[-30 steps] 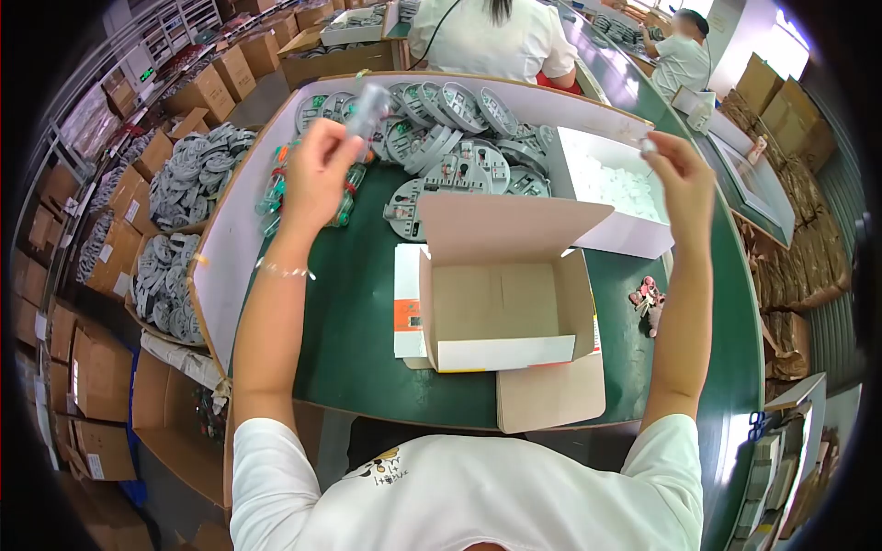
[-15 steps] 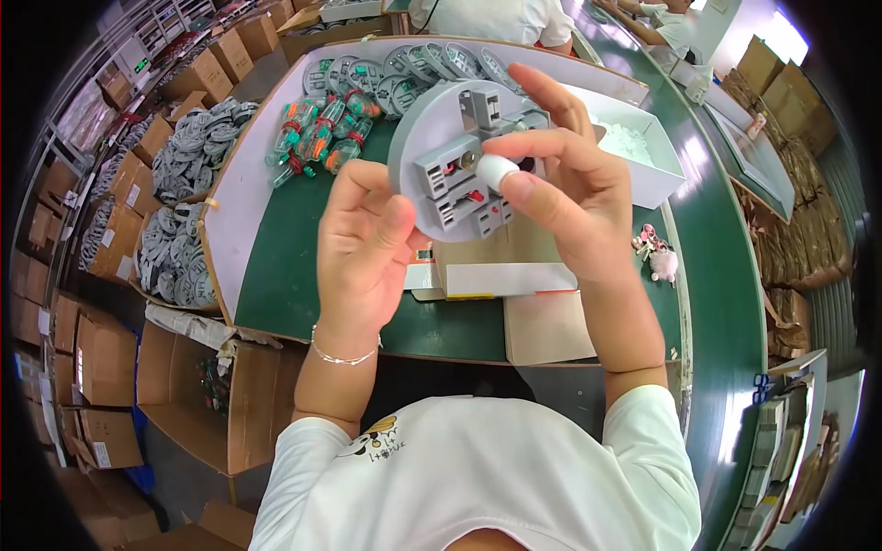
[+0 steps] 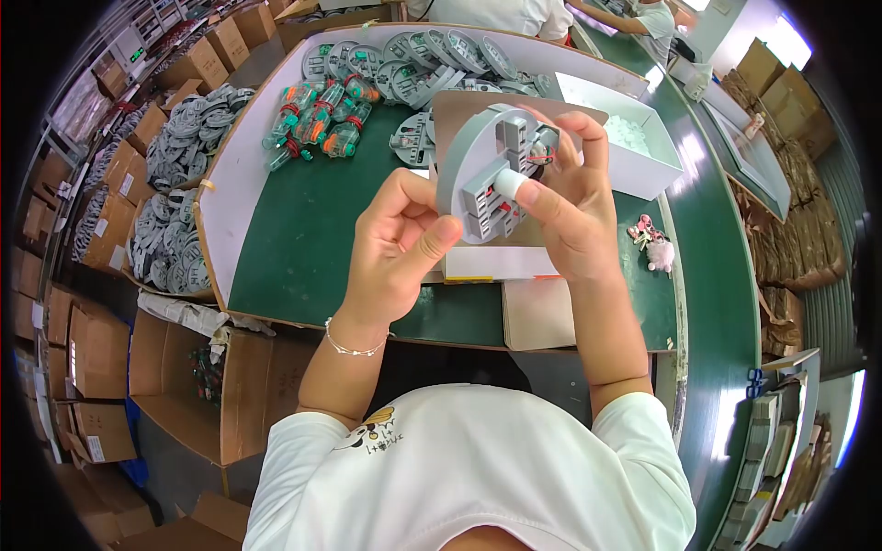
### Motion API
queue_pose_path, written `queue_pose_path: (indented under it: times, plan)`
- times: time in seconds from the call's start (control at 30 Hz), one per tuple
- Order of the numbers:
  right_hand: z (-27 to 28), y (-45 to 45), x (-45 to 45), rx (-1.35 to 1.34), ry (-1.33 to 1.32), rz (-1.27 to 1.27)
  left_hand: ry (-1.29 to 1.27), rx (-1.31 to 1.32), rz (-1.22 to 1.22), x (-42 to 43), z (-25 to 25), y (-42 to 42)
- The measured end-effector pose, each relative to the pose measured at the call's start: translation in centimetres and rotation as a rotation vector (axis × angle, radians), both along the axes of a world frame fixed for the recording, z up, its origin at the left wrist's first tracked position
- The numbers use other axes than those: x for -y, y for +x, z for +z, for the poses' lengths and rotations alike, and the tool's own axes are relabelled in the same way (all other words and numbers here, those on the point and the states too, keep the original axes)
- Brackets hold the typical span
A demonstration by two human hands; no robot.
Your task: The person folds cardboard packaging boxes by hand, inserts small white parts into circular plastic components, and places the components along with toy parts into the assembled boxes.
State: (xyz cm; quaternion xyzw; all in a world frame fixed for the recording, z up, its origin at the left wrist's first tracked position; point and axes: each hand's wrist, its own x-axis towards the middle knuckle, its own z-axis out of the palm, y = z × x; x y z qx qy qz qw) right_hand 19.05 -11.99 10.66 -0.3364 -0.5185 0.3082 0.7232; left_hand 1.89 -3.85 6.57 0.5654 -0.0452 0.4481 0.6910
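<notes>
A grey round plastic base [image 3: 453,165] with raised slotted blocks and red parts is held up, tilted, between my hands. My left hand [image 3: 397,234] grips its lower left edge, thumb at the front and fingers curled at the rim. A small white cap [image 3: 508,183] sits against the middle blocks. My right hand [image 3: 579,207] has its thumb pressed on the cap, its other fingers bent around the base's right side, partly hidden. A round metallic part [image 3: 542,145] with red wires shows at the base's right edge.
On the green table [image 3: 303,239] lie several grey discs [image 3: 427,60] and banded clear bundles [image 3: 317,119]. A white box [image 3: 643,151] with small white pieces stands right, a pink trinket [image 3: 659,255] below it. Cartons of discs [image 3: 170,239] stand left. A co-worker [image 3: 648,23] is behind.
The base has moved slightly right and down and turned more edge-on. My right thumb now presses the cap, where thumb and finger pinched it before. My left hand moved right with the base.
</notes>
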Motion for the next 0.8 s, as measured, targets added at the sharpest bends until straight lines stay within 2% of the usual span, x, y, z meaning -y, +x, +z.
queue_pose_path:
  times: [0.1, 0.2, 0.27, 0.37, 0.4, 0.5, 0.53, 0.6, 0.63, 0.73, 0.77, 0.8]
  plan:
    - [-0.5, -0.7, 0.7, -0.134, -0.188, -0.042, 0.035, 0.025, 0.062, 1.2, -0.1, 0.6]
    - [-2.4, -1.5, 0.5, -0.244, -0.098, 0.076, 0.08, 0.05, 0.214, 2.2, 0.3, 1.4]
    - [-2.9, -1.6, 0.5, -0.298, -0.061, 0.136, 0.77, -0.144, 0.513, 1.9, 0.4, 1.5]
    - [-2.7, -1.2, 0.5, -0.067, -0.217, -0.187, 0.839, -0.19, 0.672, -1.0, 1.5, 0.0]
    - [-2.8, -0.7, 0.4, -0.064, -0.213, -0.177, 0.879, -0.214, 0.743, -2.6, 2.0, -0.6]
    - [-4.6, 0.7, -0.2, 0.781, -0.479, -0.517, 0.853, -0.492, 1.124, -13.2, 0.2, -1.0]
    - [-5.3, 0.6, -0.6, 0.773, -0.471, -0.515, 0.882, -0.636, 1.234, -16.9, -0.4, -0.8]
    - [-6.8, 0.1, -1.5, 0.956, -0.505, -0.556, 0.937, -0.944, 1.267, -23.6, -1.9, -0.4]
    - [-7.5, 0.0, -2.0, 1.05, -0.522, -0.58, 0.948, -0.939, 1.272, -25.7, -2.5, -0.3]
    - [-9.6, 0.4, -2.8, 1.094, -0.537, -0.494, 0.994, -1.382, 1.222, -30.3, -3.2, 0.8]
    - [-9.8, 0.6, -2.9, 1.12, -0.551, -0.445, 0.997, -1.369, 1.226, -30.8, -2.7, 1.2]
    - [-9.8, 0.6, -2.9, 1.124, -0.549, -0.456, 0.985, -1.469, 1.158, -31.1, -2.3, 1.5]
